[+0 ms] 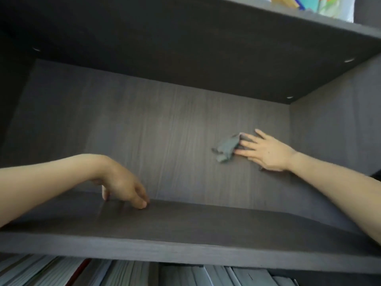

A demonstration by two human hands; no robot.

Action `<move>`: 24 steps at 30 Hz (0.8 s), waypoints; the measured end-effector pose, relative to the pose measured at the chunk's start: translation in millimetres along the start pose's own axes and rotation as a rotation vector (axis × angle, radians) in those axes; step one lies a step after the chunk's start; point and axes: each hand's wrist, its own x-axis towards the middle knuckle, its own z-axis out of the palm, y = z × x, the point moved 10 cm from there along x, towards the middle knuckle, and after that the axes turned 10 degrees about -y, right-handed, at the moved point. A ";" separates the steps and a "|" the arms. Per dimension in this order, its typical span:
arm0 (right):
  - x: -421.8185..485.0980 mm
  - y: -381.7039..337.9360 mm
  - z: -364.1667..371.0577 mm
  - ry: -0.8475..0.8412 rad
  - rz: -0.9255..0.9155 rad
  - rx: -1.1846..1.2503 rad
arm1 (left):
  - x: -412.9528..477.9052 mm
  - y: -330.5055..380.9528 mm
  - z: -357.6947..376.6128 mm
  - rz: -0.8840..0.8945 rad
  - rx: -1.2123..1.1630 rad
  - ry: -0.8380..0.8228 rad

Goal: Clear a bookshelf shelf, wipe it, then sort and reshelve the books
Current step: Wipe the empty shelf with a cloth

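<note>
The dark wood-grain shelf (185, 228) holds no books. My right hand (266, 150) lies flat with straight fingers against the back panel (144, 131) on the right. It presses a crumpled grey cloth (226, 148) to the panel, and the cloth sticks out past the fingertips to the left. My left hand (125, 186) hangs at the left, its fingertips resting on the shelf board close to the back. Its fingers are loosely bent and hold nothing.
Several books (127, 273) stand on the shelf below, seen from above. The shelf board above (185, 48) overhangs closely, with colourful items (321, 5) on top at the right. The right side wall (334, 131) stands just beyond my right hand.
</note>
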 end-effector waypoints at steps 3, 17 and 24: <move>-10.6 57.5 17.6 -0.103 0.385 0.298 | -5.1 4.1 0.2 -0.047 -0.016 -0.012; -143.5 -57.6 21.5 -0.674 0.385 0.899 | -63.8 40.1 -0.3 0.056 0.102 0.202; -185.7 -67.5 -141.0 -0.170 0.510 1.331 | -143.1 101.5 -25.0 0.492 -0.271 0.736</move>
